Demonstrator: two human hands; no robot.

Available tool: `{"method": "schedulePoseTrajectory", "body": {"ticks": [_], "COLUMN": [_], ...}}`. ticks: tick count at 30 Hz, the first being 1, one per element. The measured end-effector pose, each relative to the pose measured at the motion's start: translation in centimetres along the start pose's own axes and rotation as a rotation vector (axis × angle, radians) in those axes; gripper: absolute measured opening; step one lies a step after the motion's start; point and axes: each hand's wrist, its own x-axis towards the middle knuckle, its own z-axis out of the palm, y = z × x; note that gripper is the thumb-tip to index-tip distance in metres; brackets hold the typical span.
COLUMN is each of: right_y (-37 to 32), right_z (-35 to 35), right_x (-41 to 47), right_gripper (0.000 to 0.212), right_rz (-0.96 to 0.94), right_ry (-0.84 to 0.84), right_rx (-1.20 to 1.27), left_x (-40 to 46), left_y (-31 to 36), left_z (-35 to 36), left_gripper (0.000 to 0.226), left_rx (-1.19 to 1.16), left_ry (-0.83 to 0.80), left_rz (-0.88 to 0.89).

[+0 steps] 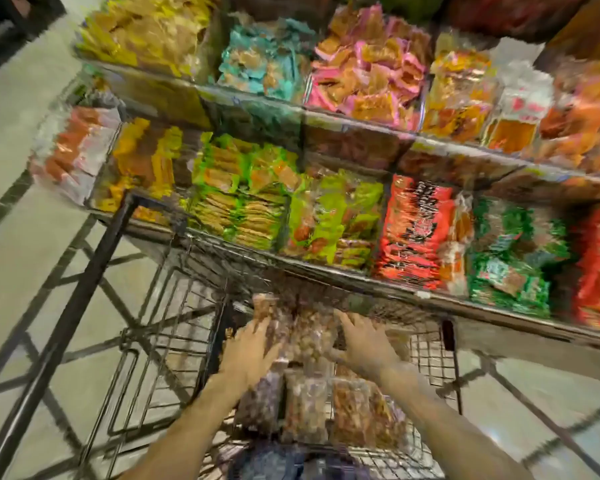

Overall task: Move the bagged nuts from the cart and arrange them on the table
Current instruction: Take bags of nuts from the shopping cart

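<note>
Clear bags of nuts (pixel 312 337) lie piled in the wire cart (pixel 174 306) below me. More bagged nuts (pixel 305 410) sit nearer to me, between my forearms. My left hand (pixel 253 351) rests on the left side of the far pile, fingers spread over a bag. On the right side of the same pile lies my right hand (pixel 364 344), fingers apart and touching the bags. The frame is motion-blurred, so a firm grip cannot be made out. The display table (pixel 378 282) stands right behind the cart.
The table's lower tier holds green, red and orange snack packs (pixel 413 230) in compartments. An upper tier (pixel 361 123) carries yellow, teal and pink packs. A black cart handle bar (pixel 84 282) runs on the left. Tiled floor (pixel 21 237) lies on the left and right.
</note>
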Motion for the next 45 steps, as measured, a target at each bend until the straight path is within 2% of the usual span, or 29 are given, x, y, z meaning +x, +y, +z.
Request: {"method": "schedulePoseTrajectory", "body": {"ticks": [3,10,16,21,24,27,30,32,34,37,42,45], "right_y": [0.0,1.3,1.5,1.9,2.1,2.1,2.1,2.1,2.3,2.6,2.1,1.6], "right_z": [2.0,8.0,13.0,16.8,18.5,19.4,19.7,19.8,19.6,19.3,18.2,18.5], "right_x": [3.4,11.3,14.6,14.9,14.9,14.6,14.5,14.5,14.5,14.4,15.2,16.9], "right_gripper": [0.087,0.096,0.083,0.096,0.106,0.105,0.094,0.091,0.101,0.115,0.097,0.111], "right_rz": [0.051,0.079,0.19,0.295,0.345,0.358,0.369,0.404,0.431,0.439,0.5,0.554], "right_ry": [-0.033,-0.147,-0.06,0.004,0.039,0.074,0.084,0.081,0.091,0.054,-0.019,-0.039], "right_rx": [0.035,0.25,0.252,0.444,0.676,0.82,0.846,0.881,0.919,1.048,1.071,1.032], "left_x": [3.3,11.0,14.0,16.0,16.7,17.3,17.6,17.3,16.6,15.3,13.0,12.3], "left_y": [-1.5,-3.6,-3.3,-2.6,-2.9,-3.2,-3.5,-3.5,-3.5,-3.9,-4.8,-6.0], "left_z": [2.4,8.7,13.8,15.4,15.7,15.3,15.1,14.8,14.5,14.5,14.4,14.8], "left_gripper": [0.07,0.072,0.076,0.084,0.091,0.091,0.099,0.093,0.079,0.074,0.064,0.07], "left_rx": [-0.112,-0.28,-0.215,-0.274,-0.35,-0.419,-0.526,-0.656,-0.722,-0.75,-0.923,-0.996], "left_ry": [-0.01,-0.014,0.149,0.22,0.263,0.235,0.191,0.2,0.216,0.217,0.179,0.147], "left_rz": [-0.071,-0.195,-0.377,-0.53,-0.556,-0.591,-0.561,-0.533,-0.494,-0.435,-0.47,-0.501]}}
